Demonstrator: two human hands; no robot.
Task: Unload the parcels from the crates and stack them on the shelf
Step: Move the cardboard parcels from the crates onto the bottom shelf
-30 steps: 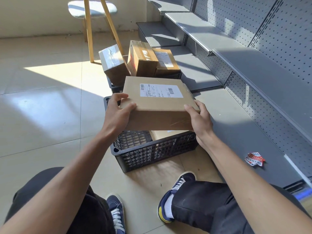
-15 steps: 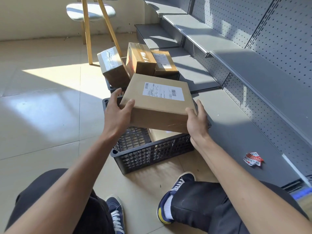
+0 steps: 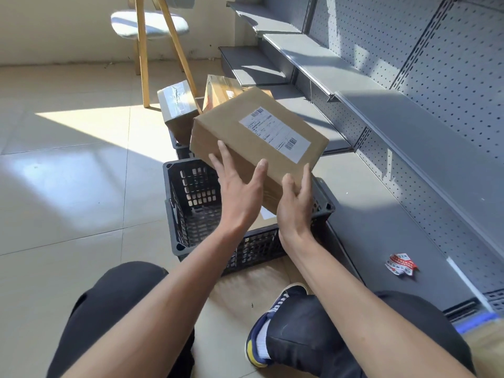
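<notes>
I hold a flat brown parcel (image 3: 261,132) with a white shipping label in the air above the near black crate (image 3: 174,203), turned at a slant with its far end toward the grey shelf (image 3: 381,227). My left hand (image 3: 237,186) lies flat against the parcel's near side with its fingers straight and spread. My right hand (image 3: 296,203) grips the near right corner, thumb on one face and fingers on the other. Another parcel (image 3: 266,215) shows low inside the near crate, mostly hidden by my hands.
A second black crate (image 3: 181,151) behind holds a taped parcel (image 3: 177,105) and a brown parcel (image 3: 221,94). A higher shelf board (image 3: 409,121) overhangs the bottom shelf, where a crumpled red-and-white wrapper (image 3: 401,264) lies. A wooden-legged chair (image 3: 150,23) stands at the back. My knees are in the foreground.
The parcel has been lifted and swung right toward the shelf, turning at a slant. My left hand moved from the parcel's left end to its near side. The view tilted up.
</notes>
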